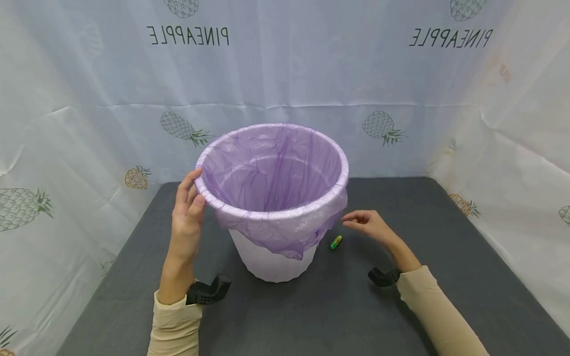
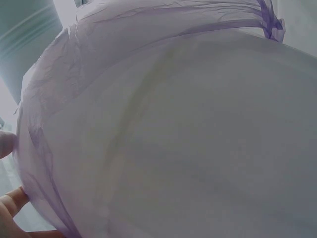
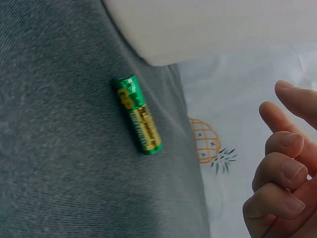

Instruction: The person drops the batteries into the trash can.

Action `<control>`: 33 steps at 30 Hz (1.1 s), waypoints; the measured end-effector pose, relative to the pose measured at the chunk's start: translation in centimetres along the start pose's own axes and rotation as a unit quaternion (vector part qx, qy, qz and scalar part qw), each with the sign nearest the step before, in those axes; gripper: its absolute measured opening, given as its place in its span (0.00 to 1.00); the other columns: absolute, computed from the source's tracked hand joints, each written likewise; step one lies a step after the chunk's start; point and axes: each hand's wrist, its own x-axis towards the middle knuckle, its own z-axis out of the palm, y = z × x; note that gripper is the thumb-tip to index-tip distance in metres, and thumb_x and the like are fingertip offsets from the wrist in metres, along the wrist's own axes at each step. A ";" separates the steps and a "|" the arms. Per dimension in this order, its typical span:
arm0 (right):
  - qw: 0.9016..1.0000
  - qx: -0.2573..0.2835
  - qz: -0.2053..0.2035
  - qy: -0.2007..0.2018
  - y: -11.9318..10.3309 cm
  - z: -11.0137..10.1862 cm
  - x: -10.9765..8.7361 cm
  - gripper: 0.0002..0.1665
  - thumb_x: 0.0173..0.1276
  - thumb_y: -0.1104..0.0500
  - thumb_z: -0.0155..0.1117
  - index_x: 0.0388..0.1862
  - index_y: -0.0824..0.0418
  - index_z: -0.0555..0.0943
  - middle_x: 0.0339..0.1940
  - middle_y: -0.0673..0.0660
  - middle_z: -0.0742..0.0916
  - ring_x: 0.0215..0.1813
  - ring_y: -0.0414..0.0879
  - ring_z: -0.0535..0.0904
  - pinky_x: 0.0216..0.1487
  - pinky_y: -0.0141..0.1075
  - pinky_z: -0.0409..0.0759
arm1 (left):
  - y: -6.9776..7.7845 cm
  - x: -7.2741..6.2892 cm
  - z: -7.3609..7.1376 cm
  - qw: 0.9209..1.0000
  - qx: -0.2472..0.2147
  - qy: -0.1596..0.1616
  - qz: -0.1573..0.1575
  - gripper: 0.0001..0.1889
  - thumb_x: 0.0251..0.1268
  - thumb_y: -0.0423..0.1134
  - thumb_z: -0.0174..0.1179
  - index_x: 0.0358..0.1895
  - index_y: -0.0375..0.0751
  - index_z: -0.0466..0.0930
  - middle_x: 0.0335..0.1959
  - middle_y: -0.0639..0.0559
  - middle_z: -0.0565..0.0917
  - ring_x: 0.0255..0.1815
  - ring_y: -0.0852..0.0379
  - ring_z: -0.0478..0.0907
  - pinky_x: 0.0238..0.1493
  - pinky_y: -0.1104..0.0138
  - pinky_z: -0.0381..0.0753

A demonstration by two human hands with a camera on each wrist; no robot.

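A white trash can [image 1: 271,262] lined with a purple plastic bag [image 1: 285,237] stands in the middle of the table. My left hand [image 1: 187,222] touches the can's rim on the left side with its fingertips. In the left wrist view, the fingers [image 2: 11,203] meet the bag's outer surface. Just right of the can's base lies a green and gold battery [image 3: 138,114], on its side on the dark cloth. My right hand [image 1: 367,225] hovers beyond the battery, fingers loosely bent with nothing between them.
A dark grey cloth [image 1: 423,232] covers the table. White curtains printed with pineapples [image 1: 378,123] hang close behind the table and on both sides. Each wrist wears a black camera mount [image 1: 209,290].
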 end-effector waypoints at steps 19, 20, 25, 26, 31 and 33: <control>0.997 -0.022 0.025 -0.065 3.4 0.5 0.8 0.18 0.66 0.63 0.62 0.50 0.75 0.79 0.21 0.47 0.78 0.18 0.31 0.62 0.21 0.28 0.64 | -0.1 0.0 0.0 1.000 0.002 -0.003 0.001 0.25 0.71 0.37 0.44 0.71 0.47 0.58 0.64 0.49 0.72 0.60 0.60 0.72 0.63 0.75 0.69; 0.997 -0.023 0.031 -0.067 3.5 0.5 0.8 0.18 0.66 0.63 0.62 0.50 0.75 0.79 0.21 0.46 0.78 0.18 0.31 0.62 0.21 0.28 0.64 | -0.1 0.0 0.0 1.000 0.002 -0.003 0.000 0.25 0.71 0.37 0.44 0.71 0.47 0.58 0.64 0.49 0.72 0.60 0.60 0.72 0.62 0.75 0.69; 0.996 -0.020 0.046 -0.077 3.7 0.5 0.9 0.19 0.65 0.63 0.63 0.51 0.75 0.79 0.20 0.45 0.77 0.17 0.31 0.62 0.21 0.27 0.63 | 0.0 0.0 0.0 1.000 0.002 -0.002 0.000 0.25 0.71 0.37 0.44 0.71 0.47 0.58 0.64 0.50 0.73 0.60 0.60 0.72 0.63 0.75 0.69; 0.996 -0.020 0.047 -0.078 3.7 0.5 0.9 0.19 0.65 0.63 0.63 0.51 0.75 0.79 0.20 0.45 0.77 0.17 0.31 0.62 0.21 0.27 0.63 | 0.0 0.0 0.1 1.000 0.002 -0.001 -0.001 0.25 0.71 0.37 0.44 0.71 0.47 0.58 0.64 0.50 0.73 0.60 0.60 0.72 0.63 0.75 0.69; 0.994 -0.016 0.054 -0.089 4.1 0.6 1.0 0.21 0.64 0.63 0.64 0.52 0.76 0.78 0.19 0.42 0.74 0.17 0.31 0.62 0.21 0.26 0.63 | 0.1 0.0 0.1 1.000 0.004 0.003 -0.003 0.25 0.70 0.36 0.44 0.70 0.47 0.58 0.64 0.50 0.73 0.60 0.60 0.72 0.63 0.75 0.69; 0.994 -0.016 0.058 -0.094 4.3 0.6 1.0 0.21 0.64 0.63 0.64 0.52 0.76 0.78 0.19 0.41 0.73 0.18 0.31 0.62 0.22 0.26 0.62 | 0.1 0.0 0.1 1.000 0.004 0.003 -0.003 0.25 0.70 0.36 0.43 0.70 0.47 0.58 0.64 0.50 0.73 0.60 0.61 0.71 0.63 0.75 0.69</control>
